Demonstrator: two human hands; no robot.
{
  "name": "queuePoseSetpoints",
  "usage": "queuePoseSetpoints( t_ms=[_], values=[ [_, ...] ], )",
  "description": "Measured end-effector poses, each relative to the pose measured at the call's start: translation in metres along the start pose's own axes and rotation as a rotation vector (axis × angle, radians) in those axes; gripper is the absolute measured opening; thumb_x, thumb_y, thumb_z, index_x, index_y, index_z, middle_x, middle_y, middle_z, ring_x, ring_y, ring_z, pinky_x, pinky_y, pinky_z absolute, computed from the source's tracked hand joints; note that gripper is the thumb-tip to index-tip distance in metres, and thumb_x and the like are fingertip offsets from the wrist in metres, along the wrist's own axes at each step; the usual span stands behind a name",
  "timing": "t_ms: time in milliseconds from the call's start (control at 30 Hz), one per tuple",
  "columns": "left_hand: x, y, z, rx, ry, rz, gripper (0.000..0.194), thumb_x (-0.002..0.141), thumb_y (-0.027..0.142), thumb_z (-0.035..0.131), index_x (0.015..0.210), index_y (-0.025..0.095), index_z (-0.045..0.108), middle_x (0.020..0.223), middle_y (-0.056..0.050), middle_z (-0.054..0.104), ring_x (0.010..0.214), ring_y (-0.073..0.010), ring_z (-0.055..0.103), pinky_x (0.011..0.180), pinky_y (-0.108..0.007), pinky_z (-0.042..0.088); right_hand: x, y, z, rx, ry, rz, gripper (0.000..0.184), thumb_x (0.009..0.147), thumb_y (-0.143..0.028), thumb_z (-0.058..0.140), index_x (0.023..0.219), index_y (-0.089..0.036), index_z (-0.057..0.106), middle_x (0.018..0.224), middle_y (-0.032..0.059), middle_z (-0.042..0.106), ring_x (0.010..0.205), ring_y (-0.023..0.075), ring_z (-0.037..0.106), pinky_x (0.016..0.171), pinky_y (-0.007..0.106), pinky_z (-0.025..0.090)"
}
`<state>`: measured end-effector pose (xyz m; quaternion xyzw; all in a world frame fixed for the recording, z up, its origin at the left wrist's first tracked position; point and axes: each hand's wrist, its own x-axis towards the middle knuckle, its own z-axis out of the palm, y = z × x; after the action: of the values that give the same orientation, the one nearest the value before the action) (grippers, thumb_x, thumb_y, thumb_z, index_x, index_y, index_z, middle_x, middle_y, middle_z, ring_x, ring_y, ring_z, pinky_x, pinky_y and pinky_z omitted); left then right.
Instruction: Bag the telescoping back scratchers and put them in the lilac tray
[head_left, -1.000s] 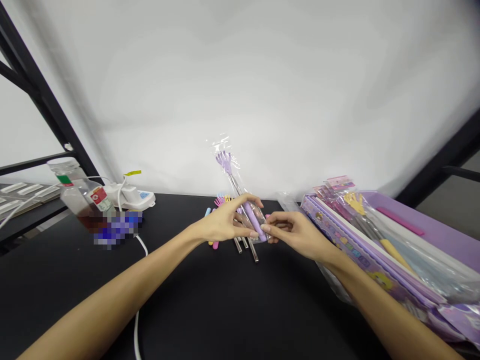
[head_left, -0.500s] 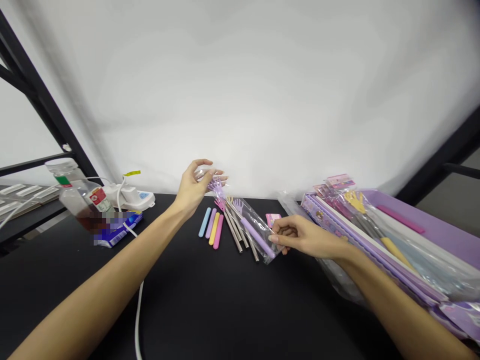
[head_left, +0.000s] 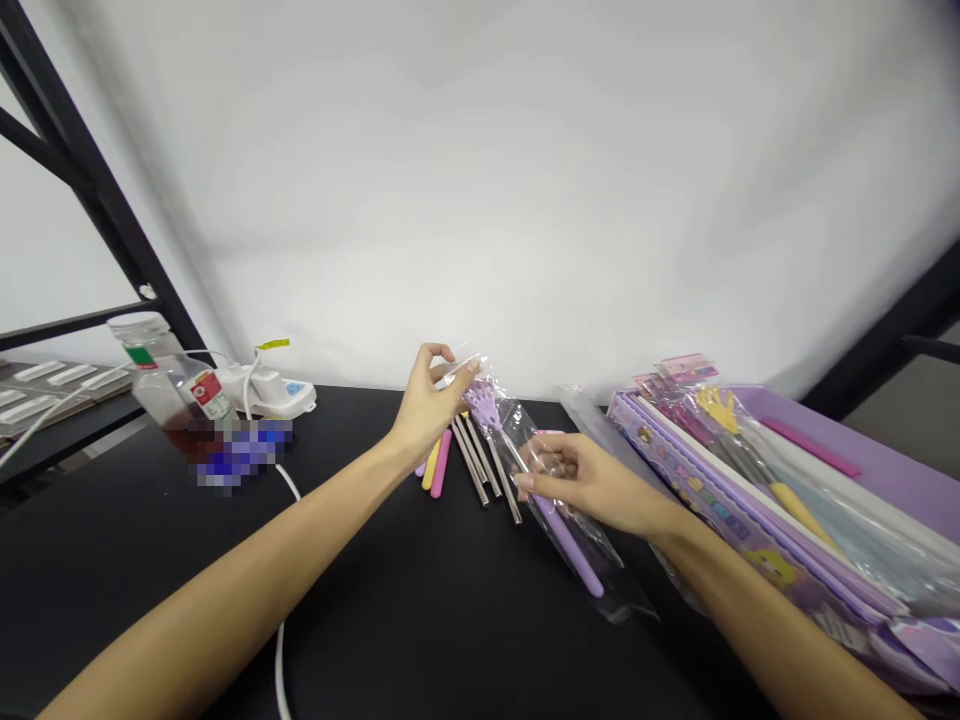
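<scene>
Fingers of the left hand (head_left: 429, 402) pinch the upper end of a clear bag (head_left: 595, 545). Inside, the purple scratcher (head_left: 559, 527) slants down rightward above the table (head_left: 390, 620), claw nearest those fingers, handle toward the person. The right hand (head_left: 589, 480) grips the bag midway, nearer the handle.

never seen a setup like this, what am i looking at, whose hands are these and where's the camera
There's no machine: these are one person's bare hands, filmed by a camera worn on their head, looking forward and down. The left hand pinches a clear bag near its top, the right hand holds it lower; inside is a purple scratcher. On the black table lie coloured handles and metal rods, with a purple box to the right.
</scene>
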<state>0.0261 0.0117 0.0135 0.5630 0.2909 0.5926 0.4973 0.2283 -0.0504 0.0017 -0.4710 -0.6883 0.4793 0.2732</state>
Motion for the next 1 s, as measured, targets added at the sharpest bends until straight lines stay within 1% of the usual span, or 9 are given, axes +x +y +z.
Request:
queuePoseSetpoints(
  t_ms=[233,367,467,567,633,700,767,867,1000],
  values=[
    [-0.006,-0.005,-0.001,0.130,0.023,0.084,0.042,0.076,0.036,0.079,0.094,0.024,0.043,0.099,-0.001,0.067,0.082,-0.0166,0.072,0.069,-0.026,0.057,0.000,0.002,-0.006,0.088,-0.098,-0.009,0.039,0.074,-0.052,0.075,0.089,-0.020,0.059,0.079,0.0040,0.073,0.061,0.0146,0.055,0.050,0.026,0.036],
    [-0.007,-0.012,0.000,0.183,0.041,0.091,0.033,0.076,0.037,0.079,0.087,0.019,0.052,0.091,-0.003,0.069,0.083,-0.0180,0.073,0.073,-0.027,0.058,0.001,0.006,-0.002,0.124,-0.136,-0.028,0.035,0.075,-0.048,0.077,0.089,-0.021,0.059,0.079,0.0036,0.074,0.077,0.0204,0.065,0.063,0.030,0.045],
    [-0.007,-0.013,-0.001,0.210,0.030,0.060,0.042,0.074,0.035,0.081,0.107,0.020,0.060,0.115,-0.008,0.069,0.083,-0.0178,0.073,0.078,-0.031,0.059,0.000,0.009,0.000,0.147,-0.183,-0.024,0.033,0.076,-0.045,0.076,0.089,-0.020,0.059,0.079,0.0024,0.073,0.070,0.0174,0.065,0.064,0.030,0.049],
    [-0.007,-0.012,-0.003,0.214,-0.019,0.027,0.059,0.073,0.031,0.082,0.125,0.023,0.055,0.143,-0.013,0.054,0.081,-0.0158,0.073,0.082,-0.033,0.059,0.001,0.010,-0.004,0.090,-0.219,-0.002,0.034,0.076,-0.048,0.075,0.086,-0.018,0.061,0.076,0.0022,0.070,0.052,0.0114,0.055,0.052,0.027,0.046],
    [-0.007,-0.013,-0.004,0.193,-0.073,-0.010,0.068,0.072,0.028,0.083,0.132,0.024,0.050,0.150,-0.015,0.047,0.080,-0.0152,0.073,0.081,-0.032,0.060,0.003,0.012,-0.012,-0.003,-0.103,-0.026,0.036,0.083,-0.053,0.066,0.085,-0.017,0.064,0.074,0.0043,0.069,0.051,0.0123,0.055,0.051,0.028,0.046],
    [-0.008,-0.014,-0.005,0.167,-0.135,-0.054,0.072,0.072,0.026,0.083,0.134,0.025,0.047,0.152,-0.016,0.044,0.079,-0.0148,0.073,0.079,-0.031,0.060,0.006,0.018,-0.024,-0.180,0.189,-0.081,0.037,0.091,-0.052,0.054,0.090,-0.017,0.066,0.079,0.0081,0.071,0.061,0.0177,0.062,0.059,0.033,0.051],
    [-0.010,-0.015,-0.005,0.157,-0.191,-0.094,0.070,0.073,0.026,0.083,0.134,0.025,0.048,0.154,-0.016,0.042,0.075,-0.0132,0.073,0.077,-0.030,0.061,0.010,0.029,-0.037,-0.451,0.468,-0.142,0.032,0.094,-0.044,0.051,0.105,-0.018,0.067,0.094,0.0123,0.073,0.086,0.0258,0.067,0.081,0.042,0.052],
    [-0.013,-0.016,-0.003,0.161,-0.251,-0.131,0.070,0.073,0.024,0.082,0.134,0.025,0.048,0.154,-0.016,0.042,0.069,-0.0099,0.071,0.073,-0.029,0.061,0.012,0.048,-0.049,-0.787,0.426,-0.160,0.047,0.089,-0.033,0.056,0.134,-0.019,0.058,0.129,0.0159,0.064,0.129,0.0348,0.049,0.107,0.052,0.038],
    [-0.018,-0.015,0.002,0.184,-0.295,-0.158,0.073,0.072,0.021,0.083,0.135,0.024,0.047,0.154,-0.018,0.041,0.069,-0.0103,0.071,0.067,-0.026,0.059,0.012,0.060,-0.047,-0.877,0.242,-0.078,0.061,0.092,-0.038,0.053,0.150,-0.024,0.042,0.150,0.0129,0.047,0.146,0.0352,0.029,0.115,0.053,0.028]
  ],
)
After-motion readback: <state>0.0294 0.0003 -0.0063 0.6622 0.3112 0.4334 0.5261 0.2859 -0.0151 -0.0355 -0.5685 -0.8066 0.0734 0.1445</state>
